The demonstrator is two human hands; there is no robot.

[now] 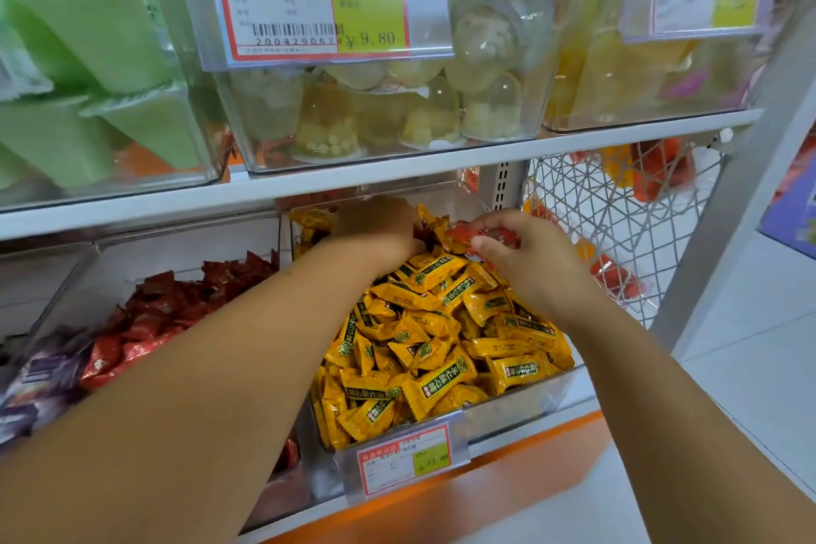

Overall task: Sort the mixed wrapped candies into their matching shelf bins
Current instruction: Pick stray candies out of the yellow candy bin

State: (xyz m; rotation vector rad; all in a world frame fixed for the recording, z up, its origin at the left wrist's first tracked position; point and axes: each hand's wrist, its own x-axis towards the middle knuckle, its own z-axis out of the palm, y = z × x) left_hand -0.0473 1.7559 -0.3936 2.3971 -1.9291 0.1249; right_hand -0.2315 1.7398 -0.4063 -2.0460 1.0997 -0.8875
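Note:
A clear bin (pixel 521 406) on the lower shelf is heaped with yellow wrapped candies (pixel 441 349). My right hand (pixel 530 261) hovers over the back of that heap and pinches a red wrapped candy (pixel 481 234) between thumb and fingers. My left hand (pixel 379 230) reaches deep into the back of the same bin, fingers curled down among the yellow candies; what it holds is hidden. The bin to the left (pixel 185 243) holds dark red wrapped candies (pixel 176 305).
Purple wrapped candies (pixel 39 371) lie at the far left. Upper-shelf bins hold green blocks (pixel 88 57) and clear jelly cups (pixel 397 110). A white wire basket (pixel 618 216) with red and orange items hangs on the right. A price tag (pixel 406 459) fronts the yellow bin.

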